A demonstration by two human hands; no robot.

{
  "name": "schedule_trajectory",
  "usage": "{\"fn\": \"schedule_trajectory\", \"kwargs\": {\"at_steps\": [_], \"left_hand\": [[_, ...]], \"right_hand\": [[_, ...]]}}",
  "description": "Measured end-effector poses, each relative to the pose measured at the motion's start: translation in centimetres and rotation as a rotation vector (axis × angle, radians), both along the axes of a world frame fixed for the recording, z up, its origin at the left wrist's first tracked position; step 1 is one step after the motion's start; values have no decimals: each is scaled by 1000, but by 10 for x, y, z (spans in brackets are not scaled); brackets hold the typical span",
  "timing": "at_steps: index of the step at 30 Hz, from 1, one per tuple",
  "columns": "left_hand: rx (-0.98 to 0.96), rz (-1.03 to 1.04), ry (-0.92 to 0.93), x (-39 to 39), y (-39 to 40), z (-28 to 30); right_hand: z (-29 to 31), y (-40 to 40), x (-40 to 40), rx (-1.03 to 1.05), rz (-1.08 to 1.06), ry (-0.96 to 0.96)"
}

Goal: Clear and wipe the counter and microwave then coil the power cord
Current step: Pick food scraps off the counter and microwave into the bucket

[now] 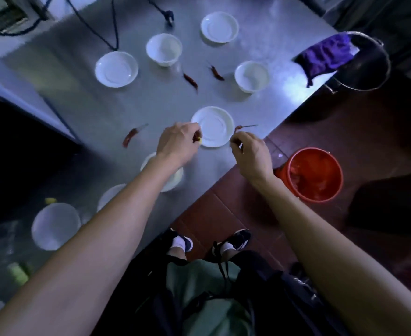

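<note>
Head view. The clearing step is judged to be in hand; no wiping or cord coiling is shown yet. The left hand (179, 141) is curled at the near-left rim of a white saucer (213, 126), its grip closed on small scraps, one reddish and one yellow. The right hand (249, 151) is held at the saucer's right edge near the corner of the steel surface (83, 76), its grip pinching something thin; a dried chilli (239, 128) with a long stem lies just beyond the fingertips, and whether it is the thing pinched cannot be told.

Loose chillies remain on the surface: one (130, 137) left of the left hand, two (191, 80) (217, 72) further back between the bowls.

Containers: saucers and bowls (163, 49) (251, 76) appear empty. An orange bucket (313, 174) stands on the floor just beside the surface; its contents are blurred. A purple cloth (325, 55) is draped over the rim of a metal pot (369, 64) at the far right.

The power cord (114, 23) trails uncoiled across the far surface. The microwave cannot be identified with certainty.

Next move, as judged: held scraps are to be dropped, probably into the bucket, then the remaining chillies gathered.
</note>
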State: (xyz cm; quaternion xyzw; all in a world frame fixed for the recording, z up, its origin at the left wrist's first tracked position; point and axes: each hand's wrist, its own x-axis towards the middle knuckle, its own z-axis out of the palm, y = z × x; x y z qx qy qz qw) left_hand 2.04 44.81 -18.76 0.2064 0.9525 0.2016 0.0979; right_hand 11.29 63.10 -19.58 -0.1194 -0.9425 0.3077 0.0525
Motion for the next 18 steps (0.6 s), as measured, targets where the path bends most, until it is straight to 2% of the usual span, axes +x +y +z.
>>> {"fn": "schedule_trajectory", "kwargs": {"at_steps": [6,10,18], "left_hand": [[-47,-223,-17,43,131,8],[-114,-326,35,73,204,13],[-149,-578,107,124,328,27]], "right_hand": [[0,124,80,6,-197,12],[0,191,131,-15,-312,17],[-1,262,217,-34,-555,63]]}}
